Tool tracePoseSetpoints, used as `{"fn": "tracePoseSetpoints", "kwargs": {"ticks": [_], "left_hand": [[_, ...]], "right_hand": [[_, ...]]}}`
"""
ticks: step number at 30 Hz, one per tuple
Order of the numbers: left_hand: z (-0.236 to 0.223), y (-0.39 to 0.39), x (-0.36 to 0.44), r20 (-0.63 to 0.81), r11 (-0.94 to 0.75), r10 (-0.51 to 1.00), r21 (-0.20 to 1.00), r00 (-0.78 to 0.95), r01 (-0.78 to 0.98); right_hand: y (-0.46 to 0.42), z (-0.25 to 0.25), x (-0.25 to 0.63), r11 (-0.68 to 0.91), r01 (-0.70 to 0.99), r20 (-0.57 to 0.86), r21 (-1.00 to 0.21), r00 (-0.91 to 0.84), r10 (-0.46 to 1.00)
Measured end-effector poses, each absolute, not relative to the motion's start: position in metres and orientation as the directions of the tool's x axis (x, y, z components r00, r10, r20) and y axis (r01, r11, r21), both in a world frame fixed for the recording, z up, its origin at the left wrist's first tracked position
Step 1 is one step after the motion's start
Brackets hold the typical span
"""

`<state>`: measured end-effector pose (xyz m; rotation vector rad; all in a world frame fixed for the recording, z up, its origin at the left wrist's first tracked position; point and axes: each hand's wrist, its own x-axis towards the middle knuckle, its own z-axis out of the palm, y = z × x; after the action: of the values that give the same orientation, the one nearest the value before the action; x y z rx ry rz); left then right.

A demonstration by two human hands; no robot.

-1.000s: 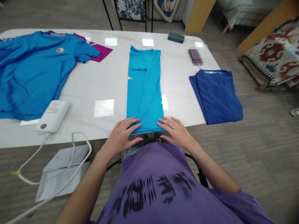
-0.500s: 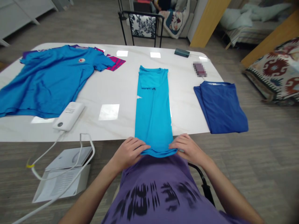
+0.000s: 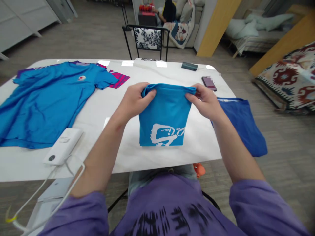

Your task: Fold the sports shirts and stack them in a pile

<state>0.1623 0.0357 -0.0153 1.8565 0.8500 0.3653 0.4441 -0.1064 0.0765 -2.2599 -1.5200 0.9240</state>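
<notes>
A light blue T-shirt (image 3: 164,111) is doubled over above the white table (image 3: 118,150), its white printed lettering facing me. My left hand (image 3: 137,100) pinches the top left corner of its hem, thumb in front. At the opposite corner my right hand (image 3: 203,100) grips the same hem. The lower fold of the shirt reaches the tabletop. To the left another blue T-shirt (image 3: 56,98) lies spread out over a pink and purple garment (image 3: 119,78). A folded dark blue garment (image 3: 242,124) lies at the right edge, partly behind my right forearm.
A white device (image 3: 64,146) with a cable rests at the table's front left. Toward the back right are a dark box-shaped object (image 3: 189,66) and a phone (image 3: 209,83). A chair (image 3: 147,39) stands beyond the table, and a person (image 3: 168,11) sits farther back.
Both hands have carried the shirt's hem from the near table edge up and away from me, folding the shirt over. Its printed side now shows.
</notes>
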Motion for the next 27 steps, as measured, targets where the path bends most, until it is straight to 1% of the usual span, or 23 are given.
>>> {"fn": "tracePoseSetpoints", "kwargs": {"ticks": [2,5,7,8,9,11,15,17,19,21,23,25,27], "left_hand": [[-0.074,0.056,0.192,-0.17,-0.223,0.733,0.855,0.659,0.468],[-0.147,0.056,0.211,-0.342,-0.131,0.781,0.728,0.522,0.673],[-0.181,0.047,0.21,-0.449,-0.075,0.766,0.65,0.461,0.757],[-0.194,0.043,0.208,-0.488,-0.049,0.75,0.633,0.447,0.773],[-0.205,0.04,0.205,-0.519,-0.014,0.734,0.633,0.438,0.774],[-0.222,0.038,0.203,-0.554,0.066,0.715,0.661,0.427,0.747],[-0.236,0.042,0.212,-0.568,0.165,0.69,0.727,0.449,0.666],[-0.231,0.043,0.22,-0.558,0.2,0.685,0.762,0.468,0.616],[-0.216,0.043,0.226,-0.522,0.229,0.709,0.806,0.473,0.546],[-0.193,0.046,0.231,-0.472,0.238,0.749,0.847,0.465,0.475],[-0.161,0.052,0.234,-0.394,0.245,0.802,0.902,0.448,0.355],[-0.121,0.06,0.235,-0.277,0.219,0.858,0.959,0.434,0.18],[-0.074,0.066,0.234,-0.12,0.127,0.889,0.992,0.443,0.013]], "right_hand": [[-0.083,0.013,0.466,-0.479,0.751,-0.385,-0.454,0.319,0.866],[-0.081,-0.063,0.486,-0.572,0.774,-0.439,-0.272,0.429,0.79],[-0.092,-0.093,0.491,-0.634,0.759,-0.511,-0.144,0.492,0.705],[-0.097,-0.102,0.493,-0.659,0.746,-0.545,-0.095,0.515,0.662],[-0.101,-0.109,0.495,-0.675,0.735,-0.569,-0.062,0.53,0.629],[-0.104,-0.119,0.498,-0.681,0.73,-0.594,-0.048,0.527,0.607],[-0.095,-0.13,0.5,-0.637,0.76,-0.614,-0.128,0.444,0.652],[-0.089,-0.13,0.497,-0.649,0.732,-0.602,-0.209,0.427,0.675],[-0.086,-0.123,0.493,-0.681,0.66,-0.585,-0.317,0.429,0.688],[-0.084,-0.108,0.492,-0.692,0.578,-0.549,-0.433,0.44,0.711],[-0.08,-0.083,0.494,-0.657,0.519,-0.476,-0.546,0.454,0.753],[-0.075,-0.046,0.5,-0.57,0.494,-0.368,-0.657,0.449,0.814],[-0.07,0.003,0.506,-0.458,0.504,-0.244,-0.732,0.434,0.867]]}}
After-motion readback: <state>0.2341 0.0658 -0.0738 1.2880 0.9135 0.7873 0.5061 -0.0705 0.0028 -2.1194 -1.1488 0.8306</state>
